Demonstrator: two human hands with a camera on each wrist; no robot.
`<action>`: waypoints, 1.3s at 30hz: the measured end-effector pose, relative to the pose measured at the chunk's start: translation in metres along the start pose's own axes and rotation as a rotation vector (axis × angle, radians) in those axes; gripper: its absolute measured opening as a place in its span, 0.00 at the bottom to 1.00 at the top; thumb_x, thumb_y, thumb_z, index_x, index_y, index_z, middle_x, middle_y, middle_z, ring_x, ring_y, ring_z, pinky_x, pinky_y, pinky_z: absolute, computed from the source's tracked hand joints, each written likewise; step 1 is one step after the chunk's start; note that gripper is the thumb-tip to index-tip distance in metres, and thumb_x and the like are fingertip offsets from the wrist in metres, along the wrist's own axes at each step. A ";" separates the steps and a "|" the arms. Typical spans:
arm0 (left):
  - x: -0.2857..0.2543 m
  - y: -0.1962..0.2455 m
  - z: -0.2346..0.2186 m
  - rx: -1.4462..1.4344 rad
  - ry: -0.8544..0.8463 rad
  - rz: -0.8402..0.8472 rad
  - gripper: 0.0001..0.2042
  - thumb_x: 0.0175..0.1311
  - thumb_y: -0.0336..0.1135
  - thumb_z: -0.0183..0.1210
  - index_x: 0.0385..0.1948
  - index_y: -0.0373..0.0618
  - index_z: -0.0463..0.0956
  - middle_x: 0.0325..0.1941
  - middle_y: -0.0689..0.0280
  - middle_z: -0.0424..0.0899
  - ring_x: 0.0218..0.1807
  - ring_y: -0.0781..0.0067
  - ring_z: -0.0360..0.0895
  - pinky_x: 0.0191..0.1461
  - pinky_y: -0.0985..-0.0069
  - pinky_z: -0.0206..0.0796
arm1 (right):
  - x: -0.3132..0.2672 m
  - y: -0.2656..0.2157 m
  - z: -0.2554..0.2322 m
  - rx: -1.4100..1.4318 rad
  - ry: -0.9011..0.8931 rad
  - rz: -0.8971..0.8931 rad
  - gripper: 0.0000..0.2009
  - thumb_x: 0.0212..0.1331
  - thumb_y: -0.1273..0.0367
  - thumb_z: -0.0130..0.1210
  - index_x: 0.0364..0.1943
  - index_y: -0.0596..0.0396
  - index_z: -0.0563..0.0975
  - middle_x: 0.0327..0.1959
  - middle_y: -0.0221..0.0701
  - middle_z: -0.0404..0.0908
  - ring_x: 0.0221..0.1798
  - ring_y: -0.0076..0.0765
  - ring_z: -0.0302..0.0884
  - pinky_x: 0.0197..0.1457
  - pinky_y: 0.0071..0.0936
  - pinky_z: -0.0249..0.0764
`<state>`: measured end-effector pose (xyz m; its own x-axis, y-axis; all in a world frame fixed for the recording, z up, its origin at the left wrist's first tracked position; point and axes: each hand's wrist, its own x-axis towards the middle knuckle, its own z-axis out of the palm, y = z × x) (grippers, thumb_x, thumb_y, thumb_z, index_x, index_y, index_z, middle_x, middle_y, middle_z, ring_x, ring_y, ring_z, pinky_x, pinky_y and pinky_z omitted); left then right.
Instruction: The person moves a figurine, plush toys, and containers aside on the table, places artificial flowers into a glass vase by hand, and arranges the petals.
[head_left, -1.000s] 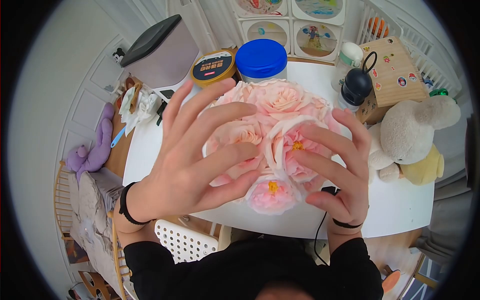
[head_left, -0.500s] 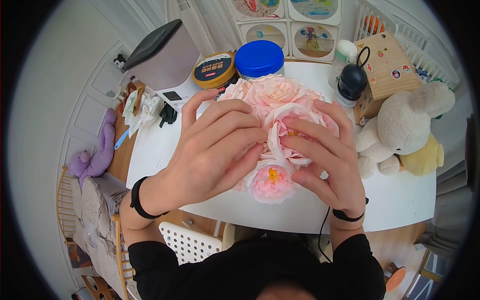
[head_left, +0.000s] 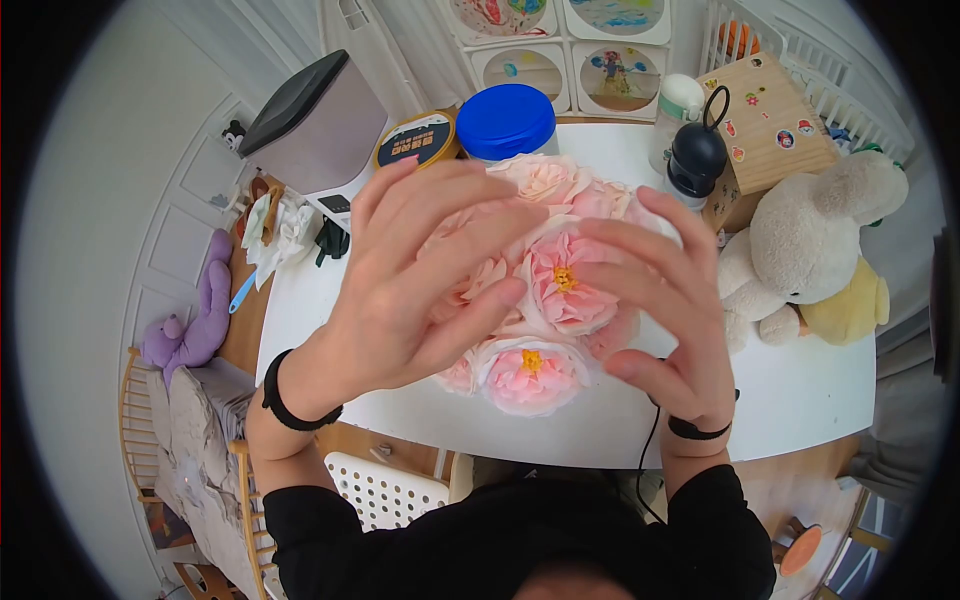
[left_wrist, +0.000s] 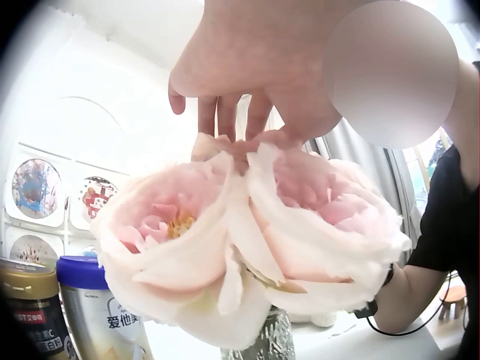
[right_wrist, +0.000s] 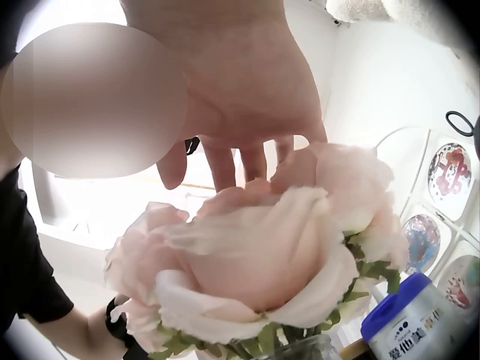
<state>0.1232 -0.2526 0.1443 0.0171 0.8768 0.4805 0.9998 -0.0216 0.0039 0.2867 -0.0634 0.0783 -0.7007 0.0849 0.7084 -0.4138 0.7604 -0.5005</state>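
Pale pink roses [head_left: 530, 375], some with yellow centres, form a full bunch in a glass vase [left_wrist: 271, 339], whose textured side shows in the left wrist view. My left hand [head_left: 415, 275] spreads over the left side of the bunch, its fingers loosely bent and the thumb apart. Over the right side is my right hand [head_left: 685, 310], also spread, with fingertips close by the middle rose [head_left: 565, 280]. Neither hand grips anything. In the right wrist view, fingers [right_wrist: 255, 161] hang just behind a large rose [right_wrist: 262, 255], which partly hides the tips.
Behind the bunch stand a blue-lidded tub [head_left: 507, 125] and a gold-rimmed can [head_left: 420, 138]. To the right are a dark-capped bottle [head_left: 697, 160], a wooden box [head_left: 770, 120] and a plush rabbit [head_left: 800, 235]. A grey bin-like appliance [head_left: 320, 125] occupies the back left of the white table [head_left: 800, 400].
Both hands drew in to the middle rose's petals, then moved apart again with fingers spread. The middle rose now faces up more openly, its yellow centre in full view.
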 end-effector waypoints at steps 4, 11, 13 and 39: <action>0.007 -0.002 -0.001 0.069 -0.144 -0.029 0.28 0.63 0.48 0.56 0.61 0.43 0.72 0.65 0.58 0.73 0.71 0.53 0.62 0.75 0.50 0.36 | -0.006 0.020 -0.009 0.041 0.147 0.073 0.24 0.51 0.53 0.61 0.47 0.54 0.82 0.55 0.37 0.79 0.67 0.53 0.61 0.69 0.49 0.56; 0.011 -0.006 0.004 0.070 -0.285 -0.053 0.30 0.64 0.54 0.52 0.62 0.41 0.71 0.65 0.57 0.73 0.74 0.55 0.60 0.76 0.47 0.32 | -0.005 0.035 -0.010 0.067 0.178 0.117 0.24 0.52 0.53 0.58 0.47 0.55 0.81 0.54 0.37 0.79 0.67 0.53 0.63 0.69 0.48 0.56; 0.010 -0.006 0.005 0.072 -0.292 -0.051 0.30 0.64 0.54 0.52 0.61 0.40 0.71 0.65 0.57 0.73 0.74 0.55 0.60 0.75 0.46 0.32 | -0.004 0.034 -0.008 0.085 0.160 0.119 0.24 0.51 0.54 0.58 0.48 0.55 0.81 0.55 0.37 0.78 0.67 0.53 0.63 0.69 0.48 0.56; -0.136 -0.045 0.101 -0.861 0.027 -0.663 0.19 0.58 0.29 0.65 0.52 0.37 0.76 0.50 0.62 0.82 0.56 0.67 0.76 0.66 0.71 0.61 | -0.030 0.126 0.027 0.470 -0.430 0.551 0.28 0.54 0.78 0.60 0.62 0.62 0.68 0.64 0.34 0.72 0.63 0.30 0.68 0.68 0.30 0.64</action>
<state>0.0770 -0.3223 -0.0103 -0.5332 0.8277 0.1751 0.4646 0.1135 0.8782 0.2399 0.0123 -0.0191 -0.9943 0.0402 0.0989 -0.0804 0.3267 -0.9417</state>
